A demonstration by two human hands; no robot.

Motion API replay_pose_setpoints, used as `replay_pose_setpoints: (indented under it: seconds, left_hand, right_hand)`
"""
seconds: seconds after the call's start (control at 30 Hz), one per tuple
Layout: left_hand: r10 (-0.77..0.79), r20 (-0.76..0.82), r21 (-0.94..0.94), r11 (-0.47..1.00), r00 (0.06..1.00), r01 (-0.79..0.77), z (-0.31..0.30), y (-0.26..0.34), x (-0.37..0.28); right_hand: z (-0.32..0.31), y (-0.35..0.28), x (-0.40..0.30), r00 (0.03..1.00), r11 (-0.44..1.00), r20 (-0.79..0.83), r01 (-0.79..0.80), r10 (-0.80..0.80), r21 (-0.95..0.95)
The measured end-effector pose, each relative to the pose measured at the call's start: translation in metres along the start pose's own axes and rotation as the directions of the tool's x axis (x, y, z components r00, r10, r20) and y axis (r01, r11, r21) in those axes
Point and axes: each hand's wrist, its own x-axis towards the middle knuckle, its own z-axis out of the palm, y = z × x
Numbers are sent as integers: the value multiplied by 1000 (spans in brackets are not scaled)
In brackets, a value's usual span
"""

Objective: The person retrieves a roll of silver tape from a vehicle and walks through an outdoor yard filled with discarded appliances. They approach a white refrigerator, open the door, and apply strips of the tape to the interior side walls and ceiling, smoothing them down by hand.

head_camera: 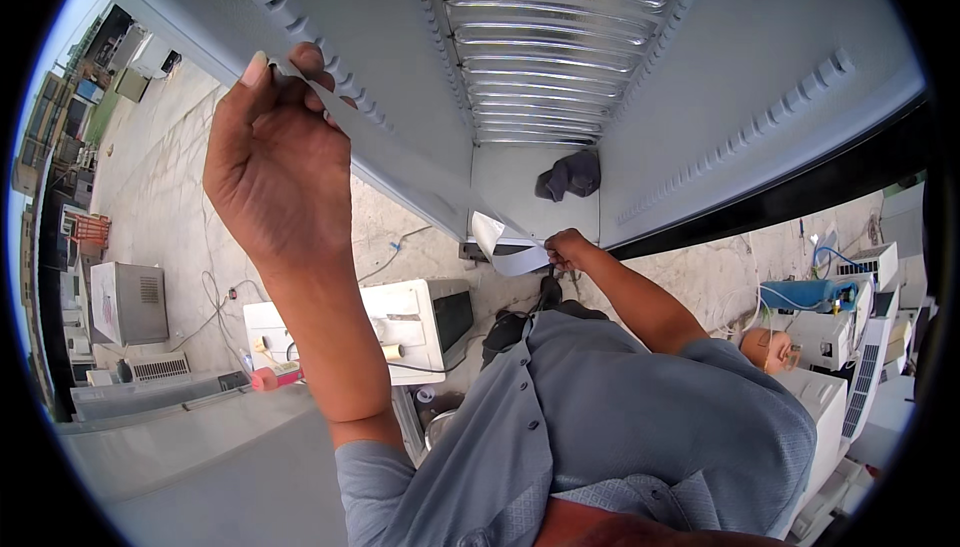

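Before me stands an upright refrigerator cabinet (pixel 536 172) without a door in view. Shiny foil-like bands cover the tubing (pixel 551 37) on its back wall. My left hand (pixel 281 153) is raised near the ribbed shelf supports (pixel 322 44) of the left wall, pinching the upper end of a thin pale strip (pixel 517 262), apparently tape or its backing. Down at the cabinet's front bottom edge, my right hand (pixel 571 249) grips the strip's lower part. A loose end curls there, with a silvery face. Inside, a dark cloth (pixel 570 176) lies crumpled on the cabinet floor.
On the left, a white appliance (pixel 409 296) lies on the concrete, bearing a pink bottle (pixel 276 377) and small items. Cables (pixel 217 307) trail over the ground. A blue cylinder (pixel 806 294), an orange-brown cylinder (pixel 769 350) and several appliance units stand to the right.
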Motion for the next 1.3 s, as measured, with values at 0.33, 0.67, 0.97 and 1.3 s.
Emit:
replay_pose_setpoints:
  seconds: [0.33, 0.67, 0.97, 1.3]
  left_hand:
    - [-37, 51, 402, 916, 998, 14, -10, -55, -8]
    - [-69, 125, 479, 878, 990, 1, -47, -111, -39]
    - [76, 69, 463, 881, 995, -99, -80, -140, -37]
    - [-299, 115, 483, 850, 947, 210, -160, -246, -33]
  right_hand:
    - [-16, -106, -130, 434, 597, -413, 637, -800, -487]
    - [82, -223, -381, -219, -320, 242, 474, -945, -820]
    - [97, -235, -374, -157, -414, 390, 495, -907, -764]
    - [72, -327, -349, -44, -274, 315, 613, -948, -741]
